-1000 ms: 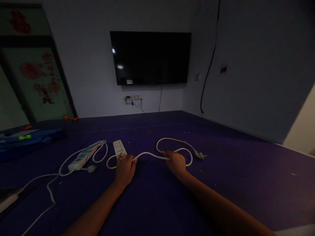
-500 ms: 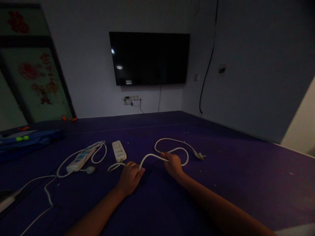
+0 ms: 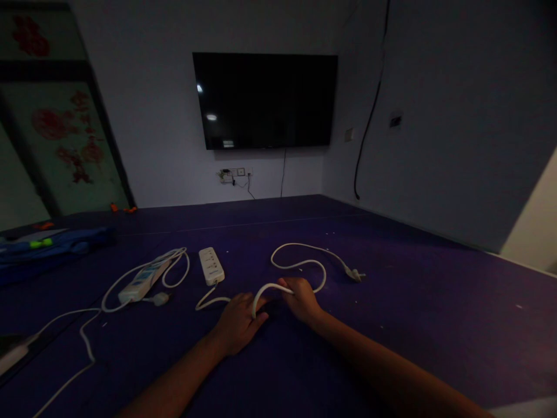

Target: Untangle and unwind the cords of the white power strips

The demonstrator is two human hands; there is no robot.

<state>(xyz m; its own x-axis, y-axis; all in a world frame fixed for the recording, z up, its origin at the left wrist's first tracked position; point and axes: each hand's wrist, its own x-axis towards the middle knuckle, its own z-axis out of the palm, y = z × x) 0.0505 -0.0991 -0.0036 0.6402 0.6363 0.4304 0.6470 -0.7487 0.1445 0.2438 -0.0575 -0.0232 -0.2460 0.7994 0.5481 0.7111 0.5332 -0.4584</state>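
A white power strip (image 3: 211, 266) lies face up on the purple floor, and its white power cord (image 3: 282, 266) runs through both my hands. My left hand (image 3: 238, 323) holds the cord loosely, thumb and forefinger parted around it. Closed on the same cord a little to the right is my right hand (image 3: 301, 297). Between the hands the cord rises in a short arch. Beyond my right hand it winds in an S-shaped curve to its plug (image 3: 354, 275), which rests on the floor.
Left of it lies a second power strip (image 3: 143, 283) with its cord looped over it and a plug (image 3: 160, 299) alongside. A thin white cable (image 3: 89, 342) crosses the lower left. Blue cloth (image 3: 73, 244) lies farther left. A television (image 3: 265, 101) hangs on the far wall.
My left hand has shifted right and nearer me, its thumb and forefinger spreading. My right hand has moved slightly left. The cord arch between them is narrower, and more cord shows beside the strip.
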